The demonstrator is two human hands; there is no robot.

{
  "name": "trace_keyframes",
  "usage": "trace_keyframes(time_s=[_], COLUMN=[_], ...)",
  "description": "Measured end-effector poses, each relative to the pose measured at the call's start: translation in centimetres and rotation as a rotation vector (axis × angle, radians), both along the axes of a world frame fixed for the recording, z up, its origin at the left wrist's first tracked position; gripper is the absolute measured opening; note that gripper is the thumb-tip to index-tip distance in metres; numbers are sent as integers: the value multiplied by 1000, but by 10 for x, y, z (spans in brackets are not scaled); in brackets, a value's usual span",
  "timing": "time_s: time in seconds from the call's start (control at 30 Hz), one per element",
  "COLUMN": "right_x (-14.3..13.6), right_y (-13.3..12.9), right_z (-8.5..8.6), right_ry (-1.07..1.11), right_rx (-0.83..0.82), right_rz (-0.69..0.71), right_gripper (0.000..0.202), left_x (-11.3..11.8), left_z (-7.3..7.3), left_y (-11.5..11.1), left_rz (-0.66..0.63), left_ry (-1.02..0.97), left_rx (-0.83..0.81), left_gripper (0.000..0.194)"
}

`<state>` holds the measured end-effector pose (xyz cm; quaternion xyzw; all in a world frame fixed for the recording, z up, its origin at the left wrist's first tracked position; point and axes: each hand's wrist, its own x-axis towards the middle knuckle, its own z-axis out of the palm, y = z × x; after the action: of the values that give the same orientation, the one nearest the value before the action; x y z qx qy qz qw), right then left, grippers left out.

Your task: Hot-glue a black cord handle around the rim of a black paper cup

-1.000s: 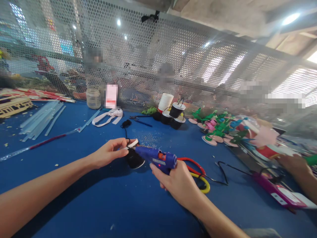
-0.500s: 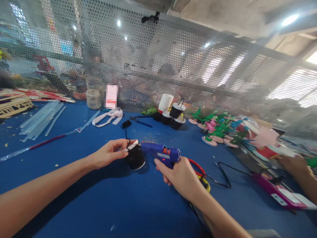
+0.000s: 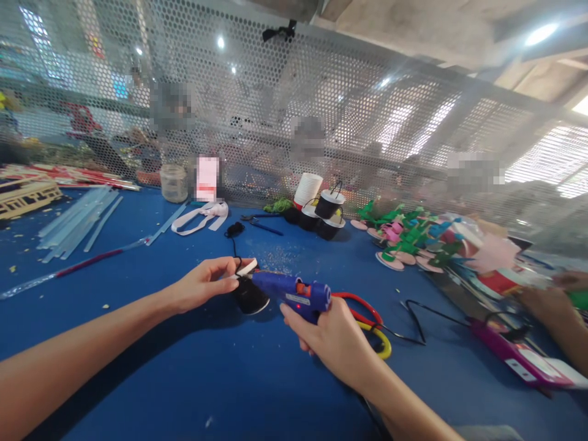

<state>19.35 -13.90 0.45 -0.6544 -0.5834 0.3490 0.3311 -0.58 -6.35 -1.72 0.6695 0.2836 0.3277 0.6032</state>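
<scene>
My left hand is closed on a small paper cup wrapped in black cord, which lies tilted low over the blue table with its white rim toward my fingers. A loose strand of the black cord runs from the cup to a little bundle of cord behind it. In my right hand is a blue glue gun, its red light lit. The gun's nozzle meets the cup near the white rim; whether glue is coming out cannot be made out.
Behind stand several black-wrapped cups and a stack of white cups. Pliers, white ribbon and glue sticks lie about. Right are craft flowers, a purple power strip and another person's hand.
My right hand has shifted the glue gun slightly left, bringing its nozzle farther over the cup near the rim. My left hand and the cup stay almost in place.
</scene>
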Motion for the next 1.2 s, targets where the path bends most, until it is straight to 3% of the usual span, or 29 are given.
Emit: trace_keyframes(time_s=[0.5, 0.87, 1.0, 1.2], right_x=[8, 1, -2, 3], right_y=[10, -1, -3, 3], right_z=[8, -7, -3, 7], right_ry=[-24, -2, -3, -2], right_rx=[-43, 9, 78, -44], right_rz=[-37, -13, 42, 8], right_gripper=[25, 19, 18, 23], left_x=[-1, 1, 1, -1], left_z=[-1, 1, 2, 1], left_y=[1, 0, 0, 0], left_rz=[-17, 11, 15, -9], left_ry=[-15, 27, 43, 6], left_rx=[11, 24, 31, 13], left_gripper=[25, 26, 26, 25])
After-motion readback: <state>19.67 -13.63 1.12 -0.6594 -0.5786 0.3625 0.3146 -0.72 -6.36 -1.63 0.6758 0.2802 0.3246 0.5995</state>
